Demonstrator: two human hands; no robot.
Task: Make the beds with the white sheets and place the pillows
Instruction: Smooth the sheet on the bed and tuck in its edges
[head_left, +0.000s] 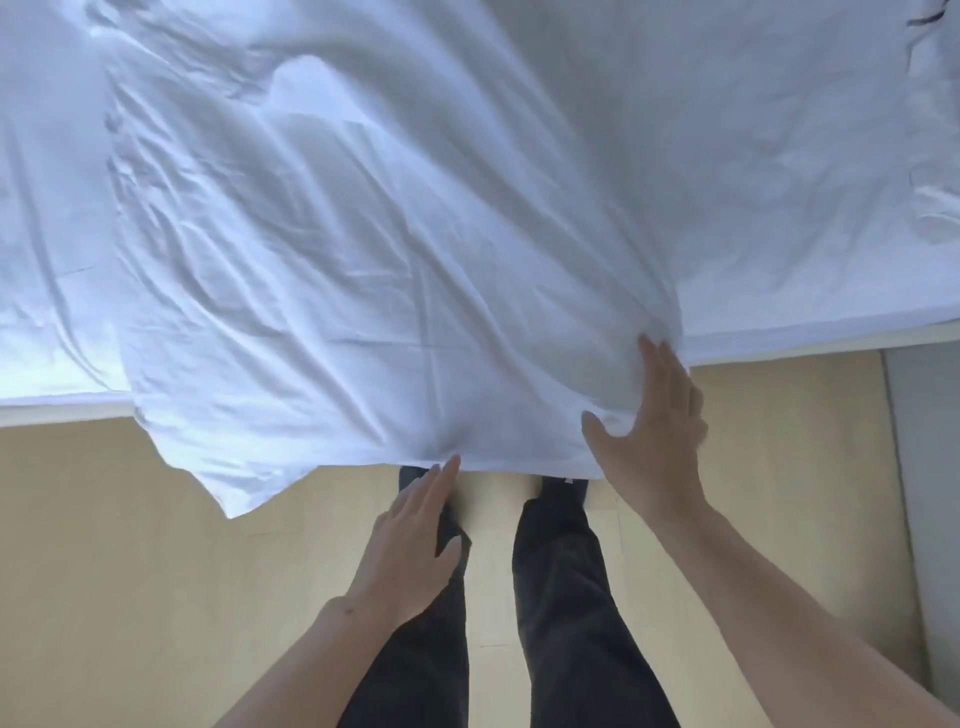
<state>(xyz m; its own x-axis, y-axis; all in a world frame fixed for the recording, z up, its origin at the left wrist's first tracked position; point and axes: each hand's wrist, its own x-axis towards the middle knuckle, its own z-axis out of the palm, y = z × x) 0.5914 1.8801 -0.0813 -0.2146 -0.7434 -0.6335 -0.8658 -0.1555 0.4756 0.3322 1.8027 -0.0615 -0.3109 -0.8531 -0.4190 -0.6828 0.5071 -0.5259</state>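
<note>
One white sheet (363, 270) is spread, heavily creased, over the bed (831, 156) and fills most of the far half of the view. Its near edge is draped past the near side of the mattress and hangs above the floor (130, 545), with one corner lowest at the near left. A second white layer is seen flat on the mattress to the left and right of the creased sheet.

The sheet's near-right corner is gripped by the right hand (655, 421): the thumb is pressed against the cloth on the near side, and the fingers (662, 374) are laid extended up its right edge, so that a fold is pinched between thumb and fingers. The left hand (410, 540) is held just below the sheet's near hem, with its fingers straight and together; the fingertips are at the hem, and actual contact cannot be confirmed. Nothing is held by it.

Both bare forearms are extended from the near edge of the view. Dark trousers (561, 597) and dark shoes are visible between them, on a pale wooden floor. A grey vertical surface is seen at the far right.
</note>
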